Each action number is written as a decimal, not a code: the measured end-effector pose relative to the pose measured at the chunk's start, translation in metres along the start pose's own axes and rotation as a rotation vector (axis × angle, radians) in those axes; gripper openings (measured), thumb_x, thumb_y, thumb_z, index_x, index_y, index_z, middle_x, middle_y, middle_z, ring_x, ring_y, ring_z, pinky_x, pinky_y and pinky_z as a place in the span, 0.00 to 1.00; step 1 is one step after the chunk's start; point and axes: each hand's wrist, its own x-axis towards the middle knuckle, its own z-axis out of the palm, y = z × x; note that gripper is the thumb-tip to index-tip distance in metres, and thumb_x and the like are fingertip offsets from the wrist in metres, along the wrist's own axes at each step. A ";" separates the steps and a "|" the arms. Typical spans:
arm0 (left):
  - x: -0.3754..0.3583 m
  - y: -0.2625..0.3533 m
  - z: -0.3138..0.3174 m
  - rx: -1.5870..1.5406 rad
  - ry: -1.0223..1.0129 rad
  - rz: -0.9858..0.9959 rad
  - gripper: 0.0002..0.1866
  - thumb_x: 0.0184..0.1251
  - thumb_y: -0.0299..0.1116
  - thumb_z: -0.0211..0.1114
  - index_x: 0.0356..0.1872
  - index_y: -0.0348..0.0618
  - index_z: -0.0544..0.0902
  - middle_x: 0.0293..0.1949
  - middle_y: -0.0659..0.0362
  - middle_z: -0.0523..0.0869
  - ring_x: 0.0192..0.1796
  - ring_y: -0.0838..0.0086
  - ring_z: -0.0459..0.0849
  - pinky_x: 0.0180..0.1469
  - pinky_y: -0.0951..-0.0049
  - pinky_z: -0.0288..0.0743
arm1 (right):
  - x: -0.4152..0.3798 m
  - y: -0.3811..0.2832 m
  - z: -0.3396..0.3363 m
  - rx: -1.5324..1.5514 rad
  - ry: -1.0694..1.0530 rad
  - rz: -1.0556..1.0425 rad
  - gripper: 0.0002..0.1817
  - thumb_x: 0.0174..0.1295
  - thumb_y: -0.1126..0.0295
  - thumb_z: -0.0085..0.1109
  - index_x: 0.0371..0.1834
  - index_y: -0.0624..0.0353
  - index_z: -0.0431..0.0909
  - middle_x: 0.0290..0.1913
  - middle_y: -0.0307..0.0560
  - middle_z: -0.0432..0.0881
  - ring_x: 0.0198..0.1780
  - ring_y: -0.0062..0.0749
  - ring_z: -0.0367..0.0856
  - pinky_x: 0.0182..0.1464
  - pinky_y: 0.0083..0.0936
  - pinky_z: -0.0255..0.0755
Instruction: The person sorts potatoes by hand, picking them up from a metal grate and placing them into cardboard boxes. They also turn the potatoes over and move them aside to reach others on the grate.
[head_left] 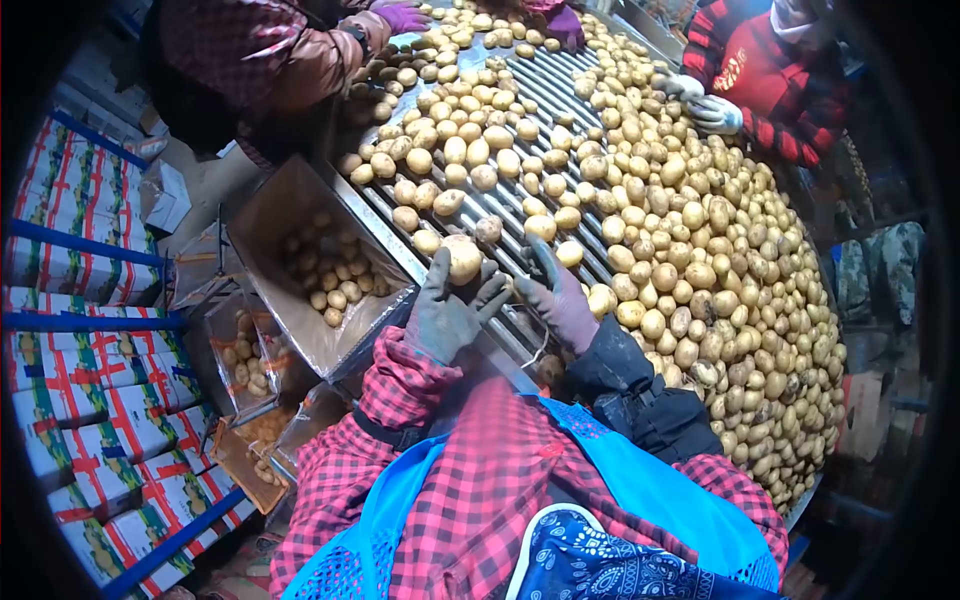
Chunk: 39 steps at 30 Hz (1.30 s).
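My left hand [447,312], in a grey-green work glove, is closed around a large pale potato [462,259] at its fingertips. Bare metal slats of the sorting table lie just beyond it. To its right, my right hand [560,303] wears a worn purple and grey glove. Its fingers are apart and nothing shows in them. A loose potato [569,253] lies close to its fingertips. Several more potatoes are scattered on the slats ahead of both hands.
A large heap of potatoes [710,290] fills the right side. On the left stands a lined cardboard box [290,215] partly filled with potatoes. Stacked printed cartons [100,420] line the far left. Gloved co-workers [760,80] stand across the table and at the upper left.
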 end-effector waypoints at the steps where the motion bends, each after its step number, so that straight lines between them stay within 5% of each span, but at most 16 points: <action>1: -0.001 -0.003 0.004 0.004 0.007 0.007 0.28 0.74 0.53 0.59 0.62 0.41 0.77 0.53 0.50 0.84 0.55 0.58 0.84 0.64 0.54 0.76 | 0.003 -0.004 -0.006 -0.069 -0.049 -0.037 0.55 0.54 0.46 0.74 0.78 0.63 0.54 0.70 0.57 0.69 0.68 0.43 0.70 0.70 0.35 0.64; 4: -0.002 -0.017 0.013 -0.025 0.108 -0.067 0.24 0.75 0.48 0.60 0.62 0.43 0.74 0.51 0.49 0.84 0.59 0.55 0.81 0.67 0.55 0.74 | 0.006 -0.022 0.001 -0.358 -0.110 -0.237 0.58 0.49 0.47 0.76 0.78 0.62 0.55 0.70 0.60 0.69 0.72 0.44 0.67 0.72 0.35 0.61; 5: -0.002 -0.022 0.010 0.309 0.023 -0.015 0.23 0.74 0.47 0.61 0.61 0.42 0.74 0.52 0.50 0.83 0.59 0.55 0.80 0.67 0.55 0.73 | 0.010 -0.003 0.003 -0.477 -0.083 -0.387 0.58 0.46 0.48 0.77 0.78 0.60 0.56 0.69 0.60 0.71 0.71 0.45 0.69 0.71 0.34 0.62; 8: 0.026 -0.018 -0.040 -0.149 -0.451 -0.384 0.22 0.75 0.41 0.61 0.62 0.39 0.73 0.55 0.51 0.81 0.61 0.60 0.79 0.70 0.54 0.69 | 0.008 -0.012 0.002 -0.455 -0.093 -0.266 0.38 0.60 0.55 0.68 0.72 0.58 0.67 0.65 0.58 0.76 0.65 0.43 0.75 0.67 0.35 0.67; 10: 0.007 -0.022 -0.036 0.035 -0.202 -0.150 0.23 0.79 0.43 0.53 0.61 0.32 0.75 0.53 0.49 0.84 0.53 0.61 0.84 0.60 0.53 0.78 | 0.008 -0.004 -0.009 -0.416 -0.179 -0.179 0.31 0.65 0.59 0.64 0.70 0.59 0.70 0.63 0.58 0.78 0.64 0.41 0.76 0.66 0.33 0.69; 12: -0.016 -0.010 -0.022 0.613 -0.040 0.048 0.19 0.78 0.32 0.54 0.64 0.33 0.72 0.57 0.48 0.81 0.57 0.62 0.82 0.63 0.57 0.78 | 0.006 0.002 -0.028 -0.375 -0.279 -0.088 0.25 0.69 0.63 0.59 0.67 0.60 0.73 0.60 0.57 0.80 0.63 0.40 0.78 0.64 0.32 0.70; 14: -0.031 0.032 -0.058 1.277 -0.021 0.496 0.22 0.74 0.28 0.57 0.67 0.36 0.71 0.59 0.49 0.80 0.58 0.64 0.81 0.63 0.63 0.77 | 0.002 0.007 -0.061 -0.479 0.000 -0.309 0.19 0.72 0.69 0.54 0.64 0.63 0.75 0.55 0.56 0.82 0.58 0.38 0.80 0.61 0.29 0.72; 16: -0.054 0.084 -0.073 2.170 0.162 1.136 0.27 0.66 0.22 0.64 0.67 0.41 0.73 0.57 0.54 0.81 0.60 0.71 0.79 0.63 0.70 0.74 | 0.008 0.012 -0.106 -0.366 0.432 -0.062 0.24 0.71 0.68 0.56 0.67 0.68 0.70 0.62 0.60 0.76 0.63 0.42 0.75 0.67 0.34 0.67; 17: -0.056 0.096 -0.071 1.689 0.548 1.036 0.27 0.64 0.22 0.65 0.66 0.41 0.74 0.56 0.53 0.81 0.60 0.69 0.79 0.62 0.68 0.74 | 0.010 0.011 -0.138 -0.704 0.565 -0.109 0.28 0.70 0.64 0.59 0.69 0.66 0.67 0.65 0.61 0.73 0.66 0.46 0.71 0.70 0.36 0.64; 19: -0.056 0.111 -0.073 1.181 0.856 0.897 0.28 0.62 0.23 0.67 0.65 0.41 0.75 0.55 0.52 0.81 0.59 0.66 0.79 0.60 0.66 0.75 | 0.018 0.036 -0.213 -1.087 0.762 -0.070 0.36 0.67 0.54 0.62 0.72 0.63 0.64 0.71 0.66 0.64 0.72 0.53 0.63 0.74 0.41 0.58; 21: -0.054 0.119 -0.082 1.945 0.720 1.295 0.27 0.60 0.27 0.69 0.64 0.41 0.76 0.54 0.49 0.81 0.56 0.64 0.79 0.56 0.61 0.75 | 0.039 0.060 -0.229 -1.237 0.811 0.134 0.44 0.62 0.43 0.62 0.74 0.62 0.62 0.75 0.71 0.56 0.75 0.62 0.57 0.75 0.47 0.54; 24: -0.021 0.064 -0.029 1.823 0.270 0.778 0.27 0.60 0.31 0.70 0.61 0.39 0.77 0.54 0.47 0.81 0.58 0.55 0.79 0.61 0.60 0.72 | 0.086 0.028 -0.194 -1.156 0.854 0.336 0.55 0.54 0.33 0.63 0.77 0.57 0.56 0.77 0.75 0.49 0.77 0.69 0.50 0.74 0.53 0.55; 26: 0.009 0.016 -0.012 2.040 -0.058 0.873 0.23 0.56 0.32 0.71 0.54 0.39 0.79 0.50 0.47 0.81 0.57 0.50 0.78 0.64 0.54 0.70 | 0.130 0.029 -0.186 -1.399 0.851 0.443 0.56 0.52 0.33 0.64 0.78 0.55 0.55 0.78 0.73 0.43 0.77 0.70 0.51 0.74 0.52 0.56; 30: 0.058 -0.064 0.013 2.250 -0.613 0.665 0.34 0.55 0.47 0.70 0.62 0.42 0.75 0.69 0.44 0.69 0.70 0.42 0.65 0.70 0.44 0.59 | 0.205 0.051 -0.197 -0.886 0.998 0.239 0.56 0.52 0.35 0.65 0.78 0.58 0.55 0.79 0.73 0.38 0.79 0.70 0.41 0.77 0.55 0.48; 33: 0.086 -0.084 0.012 2.393 -0.669 0.539 0.38 0.57 0.52 0.68 0.67 0.43 0.72 0.71 0.45 0.66 0.73 0.42 0.60 0.72 0.43 0.56 | 0.260 0.043 -0.179 -0.997 0.757 0.468 0.51 0.58 0.31 0.55 0.77 0.58 0.58 0.80 0.65 0.43 0.78 0.68 0.41 0.75 0.60 0.47; 39: 0.106 -0.041 -0.013 2.398 -0.165 0.692 0.39 0.56 0.53 0.68 0.68 0.44 0.72 0.74 0.44 0.62 0.77 0.44 0.53 0.74 0.42 0.50 | 0.241 0.042 -0.162 -1.186 0.292 0.151 0.48 0.61 0.30 0.51 0.77 0.52 0.59 0.78 0.67 0.49 0.77 0.71 0.45 0.75 0.60 0.47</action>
